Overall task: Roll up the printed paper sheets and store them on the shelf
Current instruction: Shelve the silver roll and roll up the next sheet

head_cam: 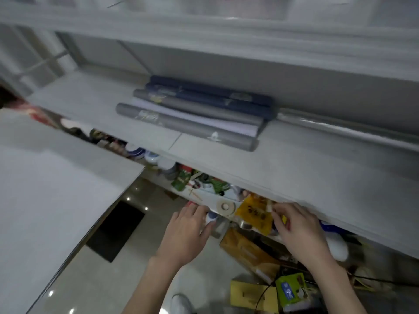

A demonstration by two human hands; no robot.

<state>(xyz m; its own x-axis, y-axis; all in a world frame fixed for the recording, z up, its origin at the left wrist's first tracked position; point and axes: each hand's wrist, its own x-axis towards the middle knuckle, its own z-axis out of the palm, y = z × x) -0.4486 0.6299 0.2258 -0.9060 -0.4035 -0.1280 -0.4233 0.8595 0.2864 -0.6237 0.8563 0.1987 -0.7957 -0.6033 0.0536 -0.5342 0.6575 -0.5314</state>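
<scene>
While both hands are down at the cluttered lower level, the rolled sheets are already sitting up on the white shelf [306, 159], well apart from the hands. There's a gray roll [186, 126] at the front, then a loosely curled white sheet [204, 122] tucked right behind it. A second gray roll [197, 107] comes after that, and a couple of dark blue rolls [215, 94] sit at the back. They all lie side by side and touching, running at a slant along the shelf. Off to the right there's a long clear-wrapped roll [340, 130] lying near the back.

The left hand [188, 232] is reaching forward, palm down, fingers pretty much straight. Its fingertips and thumb are right at a small white-and-blue thing [211, 216]. Honestly it's too blurry to say whether it's actually gripping it or just touching. Just beside that is a roll of tape [225, 206] lying flat.

The right hand [301, 232] has its fingers curled in, pinching a little tan scrap [269, 206] just above a yellow bag [256, 214].

Lower down there's a brown box [249, 250] and a green packet [291, 291]. A white tabletop [56, 189] fills the left side.
</scene>
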